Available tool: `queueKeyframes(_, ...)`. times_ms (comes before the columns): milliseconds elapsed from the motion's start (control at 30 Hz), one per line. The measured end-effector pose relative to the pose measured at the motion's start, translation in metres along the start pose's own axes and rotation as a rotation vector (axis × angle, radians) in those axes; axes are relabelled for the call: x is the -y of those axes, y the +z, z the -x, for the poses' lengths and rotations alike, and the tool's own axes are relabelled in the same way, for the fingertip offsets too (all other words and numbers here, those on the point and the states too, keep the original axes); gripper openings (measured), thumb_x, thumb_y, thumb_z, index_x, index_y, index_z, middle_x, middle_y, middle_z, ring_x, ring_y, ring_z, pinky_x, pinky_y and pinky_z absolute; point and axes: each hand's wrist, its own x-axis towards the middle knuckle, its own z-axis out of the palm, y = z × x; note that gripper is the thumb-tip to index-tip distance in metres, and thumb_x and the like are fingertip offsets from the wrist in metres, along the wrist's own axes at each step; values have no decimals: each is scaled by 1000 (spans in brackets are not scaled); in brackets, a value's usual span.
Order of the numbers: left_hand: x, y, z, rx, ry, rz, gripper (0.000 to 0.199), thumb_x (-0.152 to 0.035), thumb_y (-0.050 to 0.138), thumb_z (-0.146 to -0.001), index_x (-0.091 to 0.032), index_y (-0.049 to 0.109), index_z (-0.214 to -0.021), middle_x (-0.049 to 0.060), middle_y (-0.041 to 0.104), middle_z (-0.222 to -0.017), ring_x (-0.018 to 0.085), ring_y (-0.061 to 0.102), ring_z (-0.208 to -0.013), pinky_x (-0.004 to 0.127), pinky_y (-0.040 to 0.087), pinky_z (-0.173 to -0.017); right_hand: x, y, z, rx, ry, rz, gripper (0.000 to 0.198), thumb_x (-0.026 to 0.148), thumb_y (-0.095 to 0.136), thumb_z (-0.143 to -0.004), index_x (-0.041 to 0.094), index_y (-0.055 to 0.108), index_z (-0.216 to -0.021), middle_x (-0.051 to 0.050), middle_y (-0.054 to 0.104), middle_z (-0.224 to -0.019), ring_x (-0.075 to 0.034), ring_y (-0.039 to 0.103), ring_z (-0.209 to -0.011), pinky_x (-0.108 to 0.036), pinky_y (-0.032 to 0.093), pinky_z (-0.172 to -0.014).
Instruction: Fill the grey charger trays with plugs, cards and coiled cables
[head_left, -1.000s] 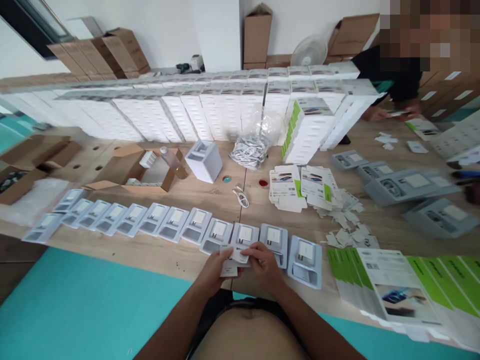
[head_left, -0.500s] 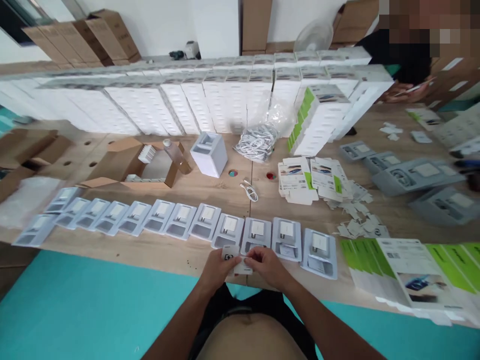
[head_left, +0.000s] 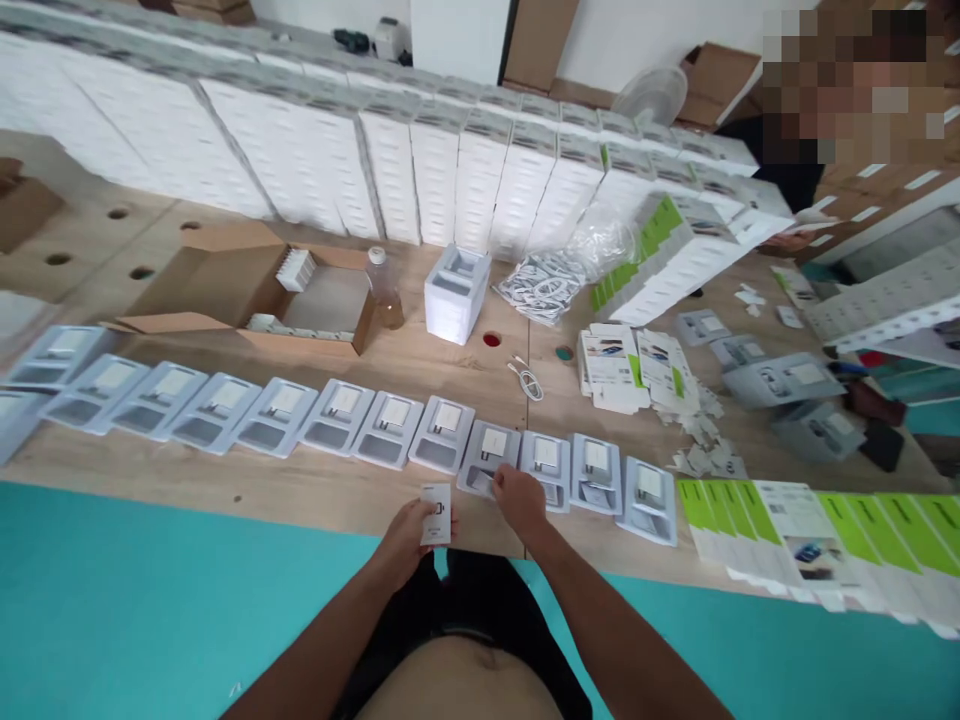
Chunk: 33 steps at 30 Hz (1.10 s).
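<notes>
My left hand [head_left: 409, 535] is closed around a small stack of white printed cards [head_left: 436, 512], held upright in front of my body. My right hand [head_left: 521, 500] reaches over the front compartment of a pale plastic tray [head_left: 466, 455]. Its fingers are pinched on a white card [head_left: 482, 482], partly hidden by the hand, at that compartment. A white rectangular adapter [head_left: 494, 442] lies in the upper part of this tray. Just to the right, another tray [head_left: 545, 465] has an adapter and a card in it.
Similar trays run along the table's front edge on both sides. Folded green-and-white boxes [head_left: 799, 540] lie at right. Behind are a coiled cable [head_left: 529, 384], an open carton [head_left: 247, 290], a bottle [head_left: 384, 290], a cable pile [head_left: 544, 285] and stacked white boxes [head_left: 480, 170]. A person stands at far right.
My hands have moved apart. The right one has gone forward from the card stack to a tray, while the left keeps the stack and has shifted slightly left. The view has turned.
</notes>
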Motion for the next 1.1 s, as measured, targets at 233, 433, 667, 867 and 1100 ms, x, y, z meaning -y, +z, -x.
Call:
queueKeyframes(233, -7, 4, 27, -51, 103, -96, 35, -22, 57, -79, -15, 65, -112, 7, 67, -87, 14, 61, -70, 27, 54, -59, 0, -1, -3, -39, -152, 100, 9, 20, 52, -87, 20, 61, -87, -5, 66, -93, -19, 60, -85, -27, 36, -69)
queueKeyframes(433, -19, 16, 39, -4, 202, -276, 34, -20, 67, -72, -12, 65, -105, 9, 68, -91, 18, 63, -78, 33, 57, -67, -5, -26, 16, -167, -169, -106, 15, 31, 51, -91, 20, 62, -89, -4, 64, -90, -17, 58, -81, -26, 38, -68)
queueKeyframes(667, -38, 36, 31, 277, 212, -354, 36, -34, 70, -75, -12, 66, -104, 11, 69, -94, 19, 65, -82, 30, 57, -69, 37, -25, 57, 34, -257, -976, 30, 37, 62, -82, 21, 62, -107, 1, 64, -77, -15, 57, -70, -26, 45, -65)
queueKeyframes(867, -78, 0, 33, 418, 74, -452, 39, -43, 57, -80, -10, 66, -99, 13, 70, -82, 22, 70, -67, 25, 52, -50, 85, -11, 68, -175, -276, -1020, 20, 25, 53, -86, 24, 72, -91, -2, 62, -84, -17, 59, -81, -28, 46, -73)
queueKeyframes(1100, -126, -64, 31, 539, 127, -568, 30, -39, 68, -73, -11, 67, -85, 7, 69, -72, 17, 67, -63, 22, 51, -51, 143, 8, 67, -174, -253, -940, 23, 26, 52, -88, 24, 73, -97, -3, 62, -90, -17, 59, -84, -28, 46, -76)
